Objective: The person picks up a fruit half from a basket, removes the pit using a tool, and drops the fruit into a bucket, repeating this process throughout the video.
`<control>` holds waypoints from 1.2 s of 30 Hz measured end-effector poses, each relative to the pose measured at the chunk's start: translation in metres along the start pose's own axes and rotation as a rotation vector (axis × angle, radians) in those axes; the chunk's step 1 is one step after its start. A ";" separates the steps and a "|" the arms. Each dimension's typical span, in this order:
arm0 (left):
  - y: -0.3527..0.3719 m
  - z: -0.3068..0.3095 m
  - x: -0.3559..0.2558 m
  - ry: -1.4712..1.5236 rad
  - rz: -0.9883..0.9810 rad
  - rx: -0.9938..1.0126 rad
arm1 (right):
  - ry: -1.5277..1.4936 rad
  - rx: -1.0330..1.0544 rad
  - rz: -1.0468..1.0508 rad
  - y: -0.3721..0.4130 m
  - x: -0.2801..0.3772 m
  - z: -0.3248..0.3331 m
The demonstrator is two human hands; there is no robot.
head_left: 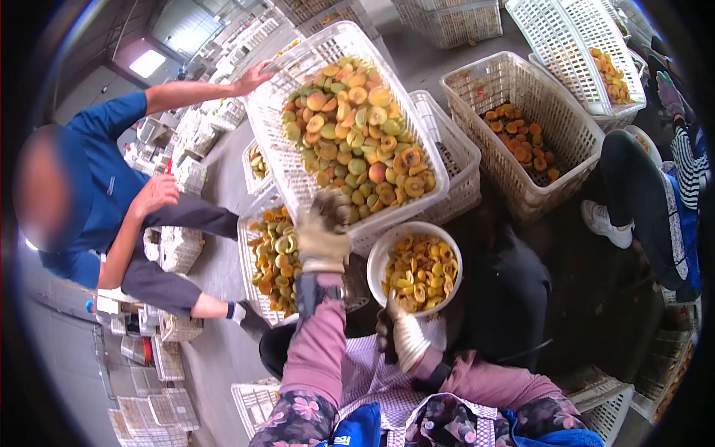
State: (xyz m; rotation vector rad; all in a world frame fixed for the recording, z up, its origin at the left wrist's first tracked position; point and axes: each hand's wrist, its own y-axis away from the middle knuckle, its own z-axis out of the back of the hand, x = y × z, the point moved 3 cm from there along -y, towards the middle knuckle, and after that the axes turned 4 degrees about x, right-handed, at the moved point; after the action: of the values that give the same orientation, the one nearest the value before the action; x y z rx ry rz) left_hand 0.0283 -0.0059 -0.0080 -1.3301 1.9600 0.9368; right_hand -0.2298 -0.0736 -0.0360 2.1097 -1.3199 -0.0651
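Note:
My left hand [325,232], in a beige and dark glove, is at the near corner of a tilted white crate [277,119]. Its fingers are smeared by motion. The crate holds many green to orange stone fruits [350,134] that look like apricots or small peaches, several cut in half. Below the crate stands a round white tub [376,257] of yellow fruit halves [421,276]. My right hand [406,339], also gloved, is close to the tub's near rim with its fingers curled. What it holds, if anything, is hidden.
Under my left forearm is another crate of fruit [272,257]. A person in a blue shirt [112,175] has one hand on the tilted crate's left rim. To the right stand a crate of orange halves [514,141] and another seated person [648,201]. Stacked crates [179,357] line the floor.

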 end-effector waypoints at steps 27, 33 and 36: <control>0.163 -0.026 0.071 -0.239 -0.060 0.141 | 0.753 -0.128 0.621 -0.025 0.018 0.010; 0.169 0.002 0.083 -0.415 -0.303 -0.047 | 0.890 -0.114 0.546 -0.036 0.002 0.022; 0.168 0.012 0.084 -0.195 -0.258 -0.036 | 0.754 0.118 0.446 -0.031 0.000 0.019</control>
State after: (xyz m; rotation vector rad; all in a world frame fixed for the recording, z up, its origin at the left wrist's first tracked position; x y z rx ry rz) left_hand -0.1566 0.0018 -0.0431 -1.4146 1.5888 0.9407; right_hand -0.2122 -0.0740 -0.0676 1.6064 -1.2756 0.9176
